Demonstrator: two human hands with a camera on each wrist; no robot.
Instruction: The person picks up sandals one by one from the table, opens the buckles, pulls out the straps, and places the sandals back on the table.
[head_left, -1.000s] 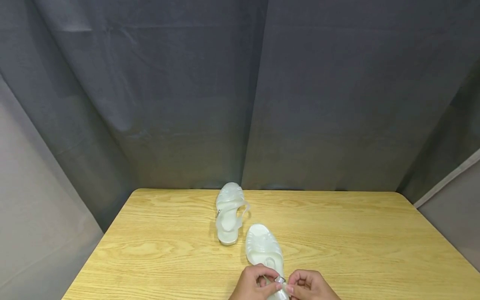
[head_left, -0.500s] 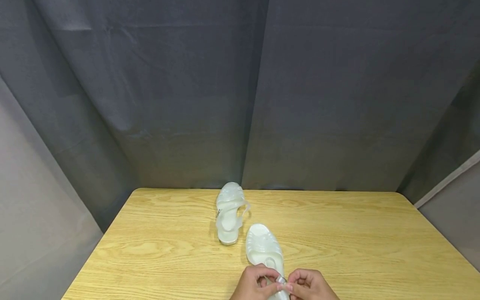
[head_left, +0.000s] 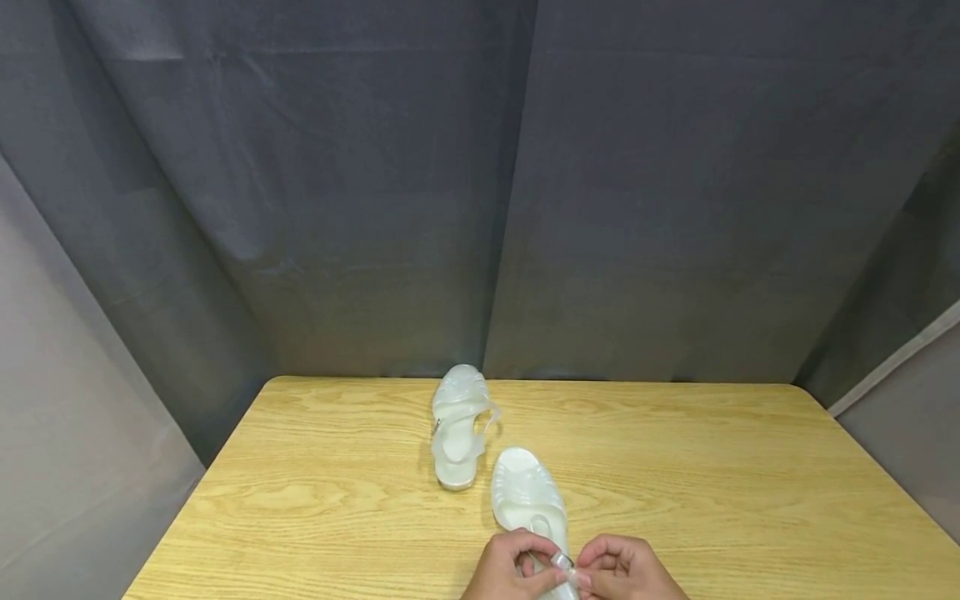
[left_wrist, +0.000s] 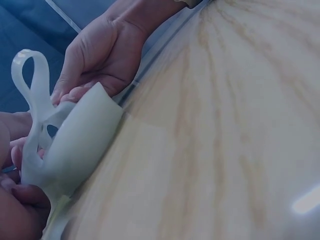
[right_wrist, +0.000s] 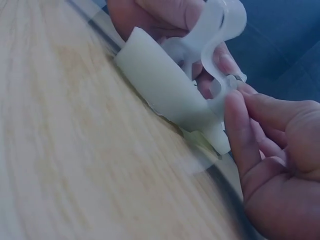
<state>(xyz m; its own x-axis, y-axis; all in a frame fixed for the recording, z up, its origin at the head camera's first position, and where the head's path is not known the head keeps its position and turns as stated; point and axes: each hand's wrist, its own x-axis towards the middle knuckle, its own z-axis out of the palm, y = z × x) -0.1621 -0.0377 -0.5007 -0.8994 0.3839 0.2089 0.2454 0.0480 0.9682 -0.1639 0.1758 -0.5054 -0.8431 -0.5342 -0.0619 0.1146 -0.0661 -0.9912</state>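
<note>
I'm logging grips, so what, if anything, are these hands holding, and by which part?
The nearer sandal, by its strap: the left hand and the right hand both pinch it close to the buckle.

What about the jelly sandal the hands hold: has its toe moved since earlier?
No. In the head view, the toe of the near jelly sandal shows no visible shift in any direction against the back edge of the wooden table.

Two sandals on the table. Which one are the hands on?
The nearer sandal, to the right in the head view: left hand and right hand both grip it. The farther sandal, by the table's back edge, is untouched.
</note>
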